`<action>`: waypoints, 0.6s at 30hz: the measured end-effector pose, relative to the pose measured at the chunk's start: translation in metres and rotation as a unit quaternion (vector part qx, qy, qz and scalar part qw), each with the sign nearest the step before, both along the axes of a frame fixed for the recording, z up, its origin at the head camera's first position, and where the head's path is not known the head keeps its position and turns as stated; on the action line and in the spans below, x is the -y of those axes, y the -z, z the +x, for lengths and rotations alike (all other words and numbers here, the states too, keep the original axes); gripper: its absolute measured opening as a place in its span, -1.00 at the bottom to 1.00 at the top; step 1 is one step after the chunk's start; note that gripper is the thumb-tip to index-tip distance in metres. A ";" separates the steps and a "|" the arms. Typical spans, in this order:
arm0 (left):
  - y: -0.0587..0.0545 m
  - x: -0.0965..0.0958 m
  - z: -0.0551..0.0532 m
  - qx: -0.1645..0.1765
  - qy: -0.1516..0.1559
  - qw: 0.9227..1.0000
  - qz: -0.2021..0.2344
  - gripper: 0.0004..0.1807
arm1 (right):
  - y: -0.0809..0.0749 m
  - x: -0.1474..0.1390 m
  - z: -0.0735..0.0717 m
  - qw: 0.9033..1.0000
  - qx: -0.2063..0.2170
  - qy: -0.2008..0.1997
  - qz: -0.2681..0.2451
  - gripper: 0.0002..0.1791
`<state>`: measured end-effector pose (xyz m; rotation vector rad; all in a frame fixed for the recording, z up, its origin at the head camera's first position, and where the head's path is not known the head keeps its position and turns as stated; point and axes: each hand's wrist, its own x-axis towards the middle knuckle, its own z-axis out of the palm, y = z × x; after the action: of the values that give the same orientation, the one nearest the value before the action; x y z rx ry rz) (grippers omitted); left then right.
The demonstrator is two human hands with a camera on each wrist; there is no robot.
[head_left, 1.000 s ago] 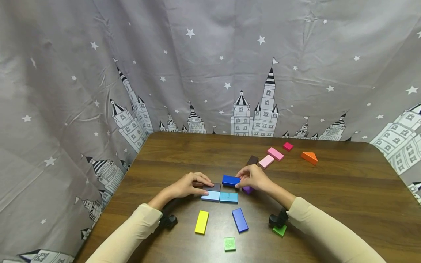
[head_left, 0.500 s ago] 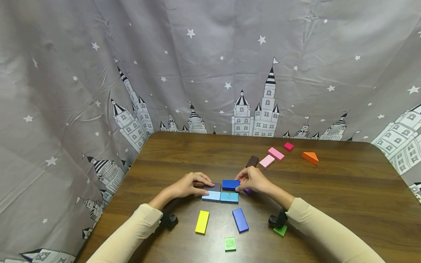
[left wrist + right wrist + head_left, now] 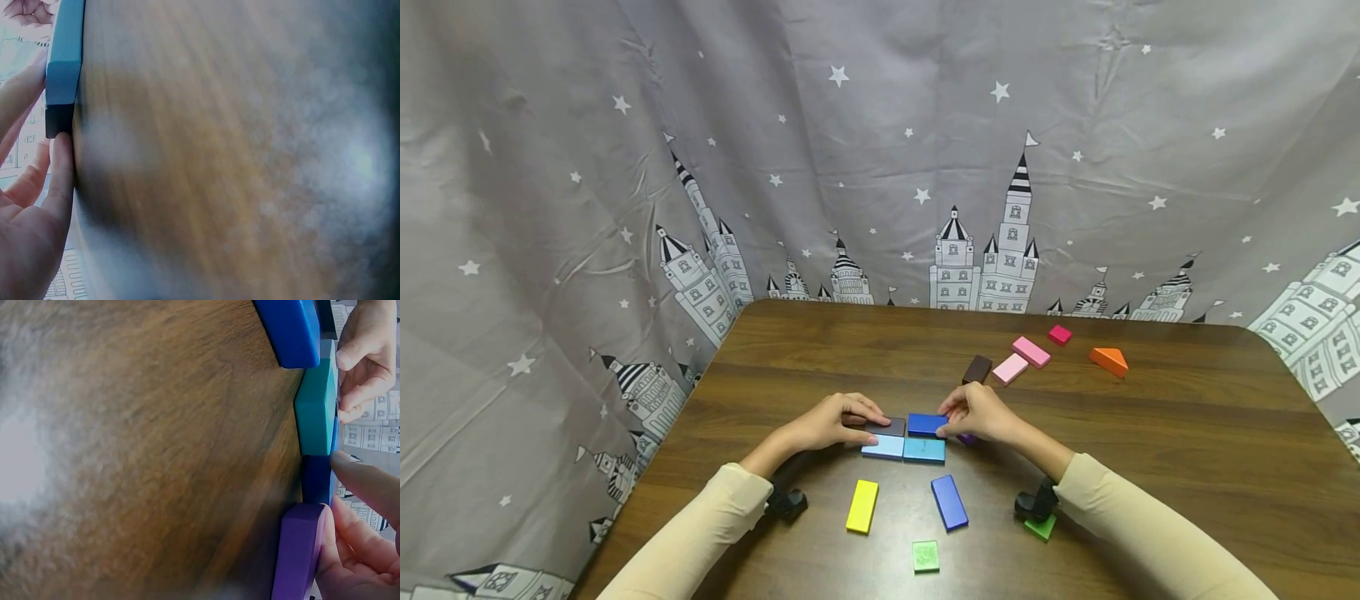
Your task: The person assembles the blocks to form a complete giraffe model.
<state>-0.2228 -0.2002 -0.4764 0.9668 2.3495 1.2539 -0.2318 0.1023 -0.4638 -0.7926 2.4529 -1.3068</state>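
My right hand (image 3: 988, 412) pinches the right end of a dark blue block (image 3: 925, 425), thumb at the near side and fingertips behind. This block lies behind a teal block (image 3: 924, 451), beside a dark brown block (image 3: 889, 427). My left hand (image 3: 823, 423) rests on the left pair: fingertips on the dark brown block, thumb on the light blue block (image 3: 882, 447). Together these form two rows of two. Partly hidden by my right hand, a purple block (image 3: 297, 553) stands close to its fingers in the right wrist view.
Nearer me lie a yellow block (image 3: 862, 507), a medium blue block (image 3: 950, 503) and a light green square (image 3: 926, 556); another green block (image 3: 1041, 528) sits under the right wrist camera. Farther back are a very dark block (image 3: 977, 368), pink blocks (image 3: 1031, 352), a red block (image 3: 1060, 334) and an orange triangle (image 3: 1109, 361).
The dark blue block, tilted a second ago, has been straightened and lowered in line with the dark brown block. My right hand moved slightly nearer me with it; my left hand stayed put.
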 end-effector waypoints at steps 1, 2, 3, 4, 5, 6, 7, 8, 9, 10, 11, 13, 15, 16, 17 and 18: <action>0.000 0.000 0.000 0.000 0.000 1.000 0.000 -0.68 | 0.000 0.000 0.000 1.000 -0.004 0.000 0.000 -0.78; 0.000 0.000 0.000 0.001 0.000 1.000 0.000 -0.68 | 0.001 0.000 0.001 1.000 -0.008 -0.001 0.000 -0.80; 0.000 0.000 0.000 0.001 0.000 1.000 0.000 -0.68 | 0.001 0.000 0.001 1.000 -0.014 -0.003 0.001 -0.82; 0.000 0.000 0.000 0.001 0.000 1.000 0.000 -0.68 | 0.001 0.000 0.001 1.000 -0.021 -0.005 0.000 -0.83; 0.000 0.000 0.000 0.000 0.001 1.000 0.000 -0.68 | 0.002 0.000 0.002 1.000 -0.026 -0.008 -0.002 -0.83; 0.000 0.000 0.000 0.000 0.001 1.000 0.000 -0.68 | 0.002 0.001 0.002 0.999 -0.031 -0.010 -0.003 -0.84; 0.000 0.000 0.000 -0.001 0.001 1.000 0.000 -0.68 | 0.002 0.001 0.002 0.999 -0.033 -0.012 -0.004 -0.84; 0.000 0.000 0.000 -0.002 0.002 1.000 0.000 -0.68 | 0.002 0.001 0.002 0.999 -0.036 -0.015 -0.005 -0.84; -0.001 0.000 0.000 -0.003 0.003 1.000 0.000 -0.68 | 0.003 0.001 0.003 0.999 -0.037 -0.016 -0.005 -0.85; -0.001 0.000 0.001 -0.003 0.004 1.000 0.000 -0.67 | 0.003 0.002 0.003 0.999 -0.036 -0.016 -0.005 -0.85; -0.001 0.000 0.001 -0.003 0.005 1.000 0.000 -0.67 | 0.003 0.002 0.003 0.999 -0.035 -0.016 -0.005 -0.85; -0.002 0.000 0.001 -0.003 0.006 1.000 0.000 -0.67 | 0.004 0.002 0.004 0.999 -0.030 -0.015 -0.004 -0.85; -0.002 0.000 0.001 -0.005 0.007 1.000 -0.001 -0.67 | 0.004 0.003 0.004 1.000 -0.024 -0.012 -0.003 -0.85; -0.002 0.000 0.001 -0.007 0.008 1.000 -0.002 -0.67 | 0.003 0.003 0.004 1.000 -0.022 -0.011 -0.003 -0.85; -0.002 0.000 0.001 -0.009 0.008 1.000 -0.003 -0.67 | 0.003 0.003 0.005 1.000 -0.021 -0.011 -0.003 -0.85; -0.001 0.000 0.001 -0.010 0.008 1.000 -0.004 -0.67 | 0.003 0.003 0.005 1.000 -0.020 -0.011 -0.003 -0.85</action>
<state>-0.2217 -0.2003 -0.4751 0.9977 2.3560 1.2349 -0.2269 0.0992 -0.4669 -0.8529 2.4662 -1.3021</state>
